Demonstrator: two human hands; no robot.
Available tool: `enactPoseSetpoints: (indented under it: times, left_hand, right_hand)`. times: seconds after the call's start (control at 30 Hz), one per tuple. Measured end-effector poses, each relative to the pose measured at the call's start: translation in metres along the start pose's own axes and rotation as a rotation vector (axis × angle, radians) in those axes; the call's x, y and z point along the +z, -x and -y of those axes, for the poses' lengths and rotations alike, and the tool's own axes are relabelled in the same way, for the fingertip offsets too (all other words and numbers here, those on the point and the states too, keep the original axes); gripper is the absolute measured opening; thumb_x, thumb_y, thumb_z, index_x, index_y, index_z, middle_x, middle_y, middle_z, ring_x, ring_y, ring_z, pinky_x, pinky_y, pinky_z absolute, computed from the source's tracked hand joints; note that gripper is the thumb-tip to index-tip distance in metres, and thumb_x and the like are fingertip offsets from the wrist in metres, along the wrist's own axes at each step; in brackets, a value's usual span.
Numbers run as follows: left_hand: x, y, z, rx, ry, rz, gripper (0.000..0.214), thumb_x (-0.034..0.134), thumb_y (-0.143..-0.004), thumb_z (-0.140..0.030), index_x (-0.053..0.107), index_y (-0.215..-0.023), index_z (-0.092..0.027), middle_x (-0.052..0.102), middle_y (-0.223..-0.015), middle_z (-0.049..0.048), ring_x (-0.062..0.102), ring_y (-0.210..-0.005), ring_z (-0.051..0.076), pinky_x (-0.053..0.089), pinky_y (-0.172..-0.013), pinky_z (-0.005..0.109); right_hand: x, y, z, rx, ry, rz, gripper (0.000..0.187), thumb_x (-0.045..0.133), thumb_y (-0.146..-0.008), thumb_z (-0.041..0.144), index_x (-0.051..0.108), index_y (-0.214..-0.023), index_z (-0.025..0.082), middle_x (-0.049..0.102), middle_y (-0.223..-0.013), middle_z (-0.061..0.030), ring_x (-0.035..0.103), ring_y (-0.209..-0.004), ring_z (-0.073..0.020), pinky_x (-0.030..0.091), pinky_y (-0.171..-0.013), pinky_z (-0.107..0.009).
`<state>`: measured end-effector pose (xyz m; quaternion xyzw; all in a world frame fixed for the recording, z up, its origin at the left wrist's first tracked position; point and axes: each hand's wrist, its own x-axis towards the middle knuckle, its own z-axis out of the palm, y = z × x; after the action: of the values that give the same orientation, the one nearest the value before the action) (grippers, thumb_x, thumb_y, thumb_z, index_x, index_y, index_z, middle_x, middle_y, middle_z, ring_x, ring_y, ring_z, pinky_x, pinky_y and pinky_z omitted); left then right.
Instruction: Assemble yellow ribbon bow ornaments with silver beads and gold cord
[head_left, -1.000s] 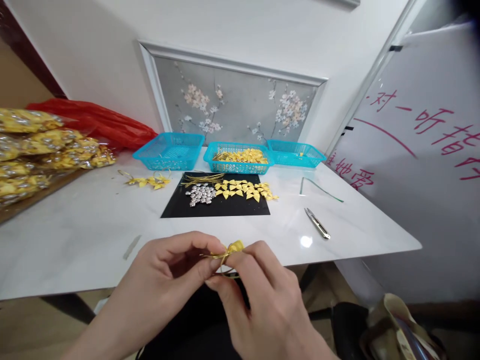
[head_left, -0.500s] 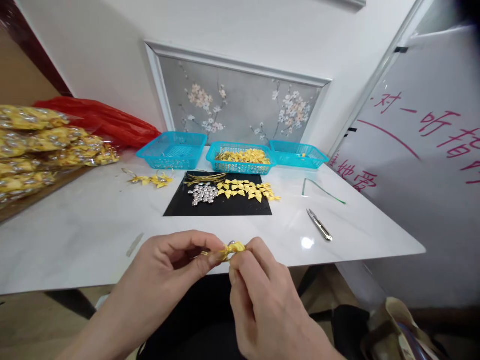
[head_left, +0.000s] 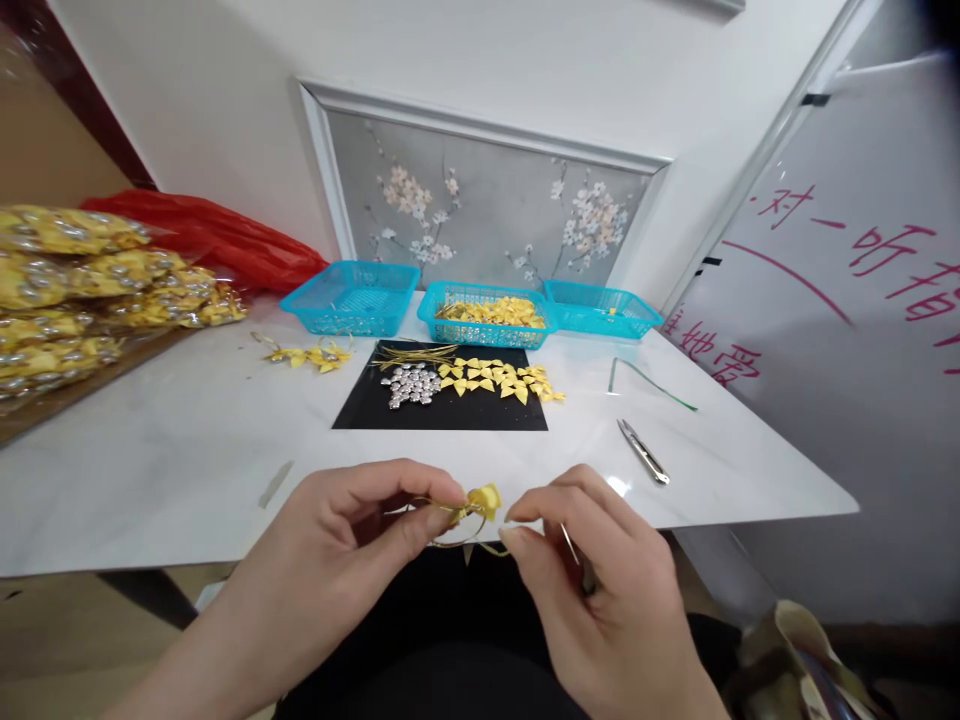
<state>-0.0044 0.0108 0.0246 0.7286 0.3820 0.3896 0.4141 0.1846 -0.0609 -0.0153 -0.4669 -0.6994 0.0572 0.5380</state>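
Note:
My left hand [head_left: 367,535] is closed, thumb and forefinger pinching a small yellow ribbon flower [head_left: 484,499] over the table's front edge. A thin gold cord [head_left: 459,543] curves in a loop below the flower. Just to the right, my right hand [head_left: 600,570] has its thumb and forefinger brought nearly together, apart from the flower. Among its curled fingers shows a thin pale strand [head_left: 571,545]; its ends are hidden. Beyond the hands, silver beads [head_left: 411,385], yellow petal pieces [head_left: 480,376] and gold cords [head_left: 412,355] lie on a black mat [head_left: 442,418].
Three blue baskets stand at the back: left [head_left: 352,312], middle [head_left: 487,338] and right [head_left: 600,320]. Thread snips [head_left: 643,452] and a green strip [head_left: 652,380] lie right. Finished-looking yellow flowers [head_left: 311,357] lie left, near bagged yellow pieces [head_left: 67,290] and a red bag [head_left: 210,235].
My right hand has let go of the yellow flower and moved right, fingers opening somewhat. The flower and a cord loop now show more fully in my left hand. The view has shifted slightly.

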Motion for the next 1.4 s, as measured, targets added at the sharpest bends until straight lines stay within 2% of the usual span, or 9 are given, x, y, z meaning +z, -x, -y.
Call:
enactPoseSetpoints:
  times: [0.13, 0.23, 0.33, 0.47, 0.77, 0.87, 1.07, 1.27, 1.4]
  left_hand:
    - [0.000, 0.003, 0.002, 0.012, 0.007, 0.044, 0.017, 0.074, -0.082, -0.019, 0.083, -0.083, -0.033, 0.083, -0.078, -0.0064, 0.077, -0.071, 0.013, 0.060, -0.066, 0.012]
    - [-0.003, 0.005, 0.003, -0.007, 0.045, 0.074, 0.014, 0.073, -0.085, -0.022, 0.082, -0.089, -0.032, 0.083, -0.082, -0.0053, 0.078, -0.073, 0.014, 0.061, -0.066, 0.013]
    - [-0.003, 0.005, 0.002, -0.017, 0.056, 0.072, 0.008, 0.074, -0.087, -0.026, 0.081, -0.085, -0.029, 0.080, -0.078, -0.0044, 0.074, -0.070, 0.013, 0.060, -0.063, 0.013]
    - [0.000, 0.002, 0.001, -0.025, 0.010, 0.059, 0.011, 0.073, -0.087, -0.029, 0.078, -0.077, -0.027, 0.077, -0.074, -0.0035, 0.072, -0.068, 0.014, 0.059, -0.064, 0.015]
    - [0.002, 0.001, 0.002, -0.051, -0.032, 0.038, 0.012, 0.073, -0.085, -0.030, 0.081, -0.076, -0.028, 0.081, -0.073, -0.0034, 0.073, -0.067, 0.015, 0.059, -0.061, 0.016]
    - [0.003, 0.001, 0.000, -0.021, -0.062, 0.022, 0.014, 0.071, -0.085, -0.027, 0.081, -0.076, -0.028, 0.081, -0.073, -0.0037, 0.073, -0.066, 0.014, 0.058, -0.061, 0.015]
    - [0.005, 0.000, -0.002, -0.013, -0.040, 0.063, 0.012, 0.071, -0.087, -0.029, 0.080, -0.080, -0.027, 0.080, -0.074, -0.0025, 0.073, -0.066, 0.015, 0.060, -0.061, 0.017]
    - [0.004, -0.001, -0.004, -0.026, -0.029, 0.024, 0.011, 0.072, -0.082, -0.026, 0.081, -0.077, -0.027, 0.083, -0.072, -0.0018, 0.076, -0.067, 0.017, 0.061, -0.062, 0.020]
    - [0.005, 0.001, -0.003, -0.020, -0.028, 0.015, 0.012, 0.071, -0.082, -0.025, 0.081, -0.076, -0.027, 0.083, -0.072, -0.0019, 0.076, -0.066, 0.017, 0.060, -0.061, 0.020]
  right_hand:
    - [0.012, 0.002, 0.008, -0.028, 0.083, -0.064, 0.006, 0.064, -0.100, 0.017, 0.067, -0.104, 0.021, 0.060, -0.083, -0.0004, 0.060, -0.060, -0.0121, 0.048, -0.051, -0.023]
    - [0.028, 0.004, 0.008, -0.083, 0.114, -0.093, 0.015, 0.054, -0.103, 0.009, 0.066, -0.101, 0.018, 0.063, -0.084, -0.0043, 0.066, -0.066, -0.0152, 0.056, -0.061, -0.027]
    - [0.036, 0.004, 0.005, -0.107, 0.071, -0.101, 0.019, 0.053, -0.101, 0.004, 0.067, -0.098, 0.017, 0.063, -0.083, -0.0046, 0.066, -0.067, -0.0149, 0.058, -0.065, -0.026]
    - [0.033, 0.000, 0.004, -0.107, 0.000, -0.107, 0.023, 0.053, -0.097, -0.002, 0.067, -0.092, 0.015, 0.061, -0.081, -0.0049, 0.063, -0.066, -0.0138, 0.056, -0.062, -0.024]
    - [0.023, -0.008, 0.003, -0.044, -0.125, -0.011, 0.025, 0.047, -0.096, -0.001, 0.062, -0.085, 0.017, 0.058, -0.080, -0.0028, 0.058, -0.068, -0.0129, 0.047, -0.059, -0.023]
    - [0.023, -0.010, 0.003, -0.034, -0.164, -0.026, 0.023, 0.049, -0.096, 0.001, 0.062, -0.086, 0.016, 0.059, -0.080, -0.0024, 0.059, -0.068, -0.0122, 0.048, -0.060, -0.022]
    - [0.024, -0.009, 0.000, -0.016, -0.167, -0.025, 0.023, 0.049, -0.098, 0.002, 0.063, -0.088, 0.017, 0.059, -0.082, -0.0024, 0.061, -0.069, -0.0126, 0.049, -0.062, -0.022]
    - [0.021, -0.011, -0.001, -0.034, -0.146, 0.047, 0.025, 0.046, -0.096, 0.000, 0.060, -0.084, 0.019, 0.057, -0.081, -0.0015, 0.057, -0.068, -0.0132, 0.046, -0.060, -0.024]
    - [0.016, -0.014, 0.000, -0.018, -0.212, 0.094, 0.025, 0.048, -0.095, 0.001, 0.059, -0.083, 0.019, 0.057, -0.081, -0.0002, 0.057, -0.069, -0.0120, 0.045, -0.061, -0.023]
